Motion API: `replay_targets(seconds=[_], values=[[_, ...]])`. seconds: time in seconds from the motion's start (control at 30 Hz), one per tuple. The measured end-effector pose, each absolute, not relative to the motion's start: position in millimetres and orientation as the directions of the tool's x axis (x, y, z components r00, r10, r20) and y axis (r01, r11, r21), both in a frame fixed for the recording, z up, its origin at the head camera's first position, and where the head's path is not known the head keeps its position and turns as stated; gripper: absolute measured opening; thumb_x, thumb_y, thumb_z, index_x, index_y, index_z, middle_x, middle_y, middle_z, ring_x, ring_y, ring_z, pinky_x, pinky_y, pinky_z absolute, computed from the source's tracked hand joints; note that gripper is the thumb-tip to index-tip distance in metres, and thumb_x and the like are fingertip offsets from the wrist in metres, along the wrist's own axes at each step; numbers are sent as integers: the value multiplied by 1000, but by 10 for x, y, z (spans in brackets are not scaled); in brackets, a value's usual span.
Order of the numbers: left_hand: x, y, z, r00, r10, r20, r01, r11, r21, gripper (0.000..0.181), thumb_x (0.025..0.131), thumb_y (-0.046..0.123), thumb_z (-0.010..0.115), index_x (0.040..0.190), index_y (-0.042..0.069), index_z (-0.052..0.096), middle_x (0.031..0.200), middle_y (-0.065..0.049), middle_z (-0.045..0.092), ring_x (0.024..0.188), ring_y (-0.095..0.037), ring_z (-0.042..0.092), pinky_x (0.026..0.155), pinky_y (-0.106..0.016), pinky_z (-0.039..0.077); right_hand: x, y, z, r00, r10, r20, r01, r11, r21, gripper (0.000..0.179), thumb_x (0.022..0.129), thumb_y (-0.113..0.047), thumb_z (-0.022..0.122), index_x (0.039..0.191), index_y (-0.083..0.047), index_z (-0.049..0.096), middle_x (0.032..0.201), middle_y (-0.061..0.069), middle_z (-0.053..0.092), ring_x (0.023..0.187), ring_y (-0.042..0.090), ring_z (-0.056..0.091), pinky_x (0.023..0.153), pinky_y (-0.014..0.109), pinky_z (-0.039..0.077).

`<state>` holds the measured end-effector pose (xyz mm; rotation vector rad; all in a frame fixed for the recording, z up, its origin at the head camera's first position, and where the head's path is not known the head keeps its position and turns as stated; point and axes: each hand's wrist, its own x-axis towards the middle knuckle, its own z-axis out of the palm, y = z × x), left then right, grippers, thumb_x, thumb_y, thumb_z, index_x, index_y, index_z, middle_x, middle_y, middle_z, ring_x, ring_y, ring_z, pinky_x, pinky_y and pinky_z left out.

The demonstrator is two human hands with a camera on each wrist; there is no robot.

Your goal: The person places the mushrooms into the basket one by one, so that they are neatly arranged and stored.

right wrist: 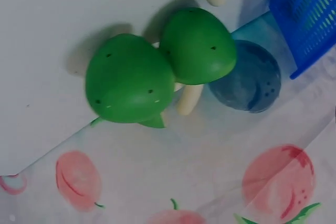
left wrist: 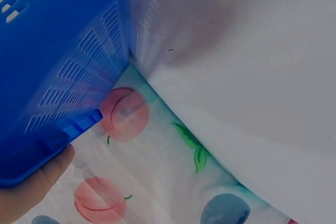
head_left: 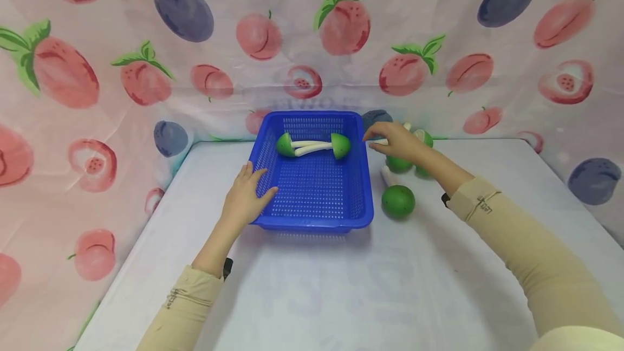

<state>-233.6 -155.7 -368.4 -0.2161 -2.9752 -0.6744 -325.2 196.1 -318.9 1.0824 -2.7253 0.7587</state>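
My left hand (head_left: 244, 196) holds the left rim of a blue plastic basket (head_left: 358, 223), thumb reaching over the inside. In the left wrist view a finger (left wrist: 52, 174) lies along the rim's outer side. Two green-capped toy mushrooms (head_left: 340, 146) lie inside, white stems crossing. Beyond the right rim, my right hand (head_left: 397, 142) hovers with fingers loosely bent; a pale strip shows between thumb and fingers, and no cap is seen in its grasp. Below it sit clustered mushrooms, including one green cap (right wrist: 197, 45) and a larger-looking one (right wrist: 128, 77). The right wrist view does not show the hand.
Another mushroom (head_left: 398, 202) lies nearer, right of the basket, its stem pointing away. A white-covered table (head_left: 390, 286) carries everything. Behind it hangs a fruit-printed cloth (head_left: 302, 31), which also runs along the sides.
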Motion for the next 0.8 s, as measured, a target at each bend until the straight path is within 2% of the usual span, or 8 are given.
replay_targets(seconds=[0.27,0.53,0.67,0.8], values=[[-2339,-1558,-3688,-987,118,112,154,895,419,63,92,40,56,140,3,42,152,-28,20,144,-40,14,112,-59,23,-3158,2186,-3362,-716,-653,246,-692,618,-374,20,83,7,63,103,4,64,106,19,66,106,36,58,92,50,47],[-2350,-1541,-3686,-985,127,114,163,895,416,63,92,40,55,140,3,42,152,-27,20,144,-40,15,112,-59,23,-3119,2368,-3566,-748,-635,192,-643,623,-444,24,81,11,61,104,4,63,109,19,65,113,37,55,98,51,44],[-2343,-1545,-3688,-984,127,122,167,893,418,62,91,40,56,139,3,43,152,-28,21,143,-41,16,112,-59,23,-3114,2420,-3651,-732,-652,194,-655,599,-460,26,80,13,62,105,5,63,107,18,65,110,37,57,96,50,46],[-2335,-1549,-3695,-983,126,132,170,892,419,61,91,39,56,139,2,44,151,-29,23,143,-42,17,111,-59,24,-3097,2489,-3746,-710,-680,184,-684,603,-411,30,78,14,64,107,5,63,107,18,65,106,36,59,93,49,48]])
